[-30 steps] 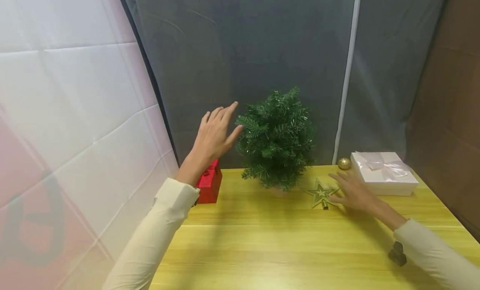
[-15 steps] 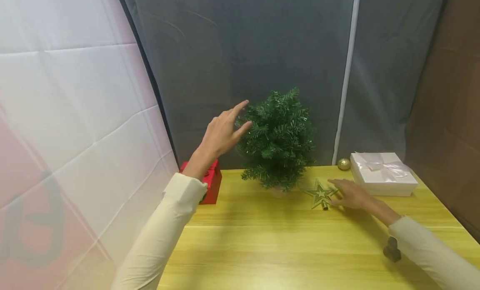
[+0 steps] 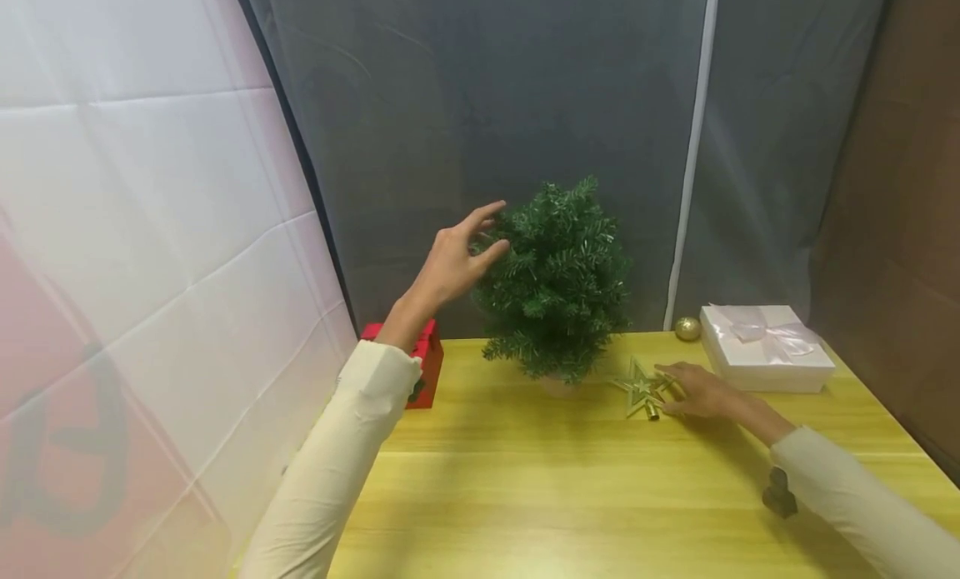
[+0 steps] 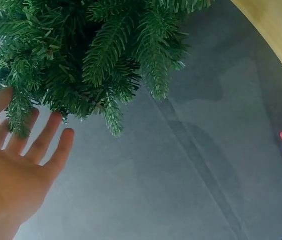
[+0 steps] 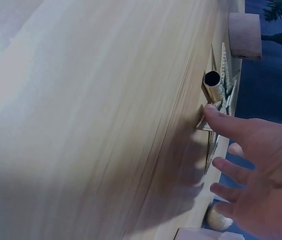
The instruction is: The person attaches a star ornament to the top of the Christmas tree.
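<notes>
A small green artificial Christmas tree (image 3: 558,279) stands upright on a round wooden base (image 5: 244,36). My left hand (image 3: 453,262) is at its upper left side, thumb and fingers spread apart around a branch tip (image 4: 20,112); whether they touch it is unclear. To the right of the tree is a gold star topper (image 3: 639,389) with a short hollow tube (image 5: 212,80). My right hand (image 3: 701,391) pinches the star's right side, the thumb (image 5: 221,120) against a point near the tube. The index fingertip is partly hidden in the right wrist view.
A gold bauble (image 3: 687,328) sits by the back edge, beside a white gift box (image 3: 780,371) with a ribbon bow. Partly behind my left forearm stands a red box (image 3: 427,366). Grey fabric (image 3: 420,87) hangs behind the wooden table (image 3: 570,496).
My left hand has moved right to the tree and its fingers have bent more. The right hand has closed in on the star, which has tilted slightly.
</notes>
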The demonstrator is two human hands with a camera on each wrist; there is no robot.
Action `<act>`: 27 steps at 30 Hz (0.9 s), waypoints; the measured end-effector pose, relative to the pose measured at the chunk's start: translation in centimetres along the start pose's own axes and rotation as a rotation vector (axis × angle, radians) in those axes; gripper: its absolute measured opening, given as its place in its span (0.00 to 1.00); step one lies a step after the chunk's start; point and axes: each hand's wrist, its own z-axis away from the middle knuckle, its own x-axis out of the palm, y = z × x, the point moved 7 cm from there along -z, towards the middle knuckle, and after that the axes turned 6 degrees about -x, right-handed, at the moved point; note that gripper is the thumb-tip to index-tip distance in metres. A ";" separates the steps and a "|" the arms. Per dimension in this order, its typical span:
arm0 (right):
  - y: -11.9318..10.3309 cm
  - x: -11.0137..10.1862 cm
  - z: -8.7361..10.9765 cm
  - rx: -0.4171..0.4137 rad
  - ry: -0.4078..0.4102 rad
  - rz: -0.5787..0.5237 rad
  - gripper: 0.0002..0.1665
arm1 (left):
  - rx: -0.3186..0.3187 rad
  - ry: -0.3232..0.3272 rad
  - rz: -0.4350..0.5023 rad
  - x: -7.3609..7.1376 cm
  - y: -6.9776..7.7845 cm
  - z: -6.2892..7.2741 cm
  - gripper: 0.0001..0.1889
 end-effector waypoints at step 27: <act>0.9 -1.3 -0.2 0.143 0.211 -0.215 0.16 | -0.009 0.011 0.067 0.2 -0.4 0.1 0.32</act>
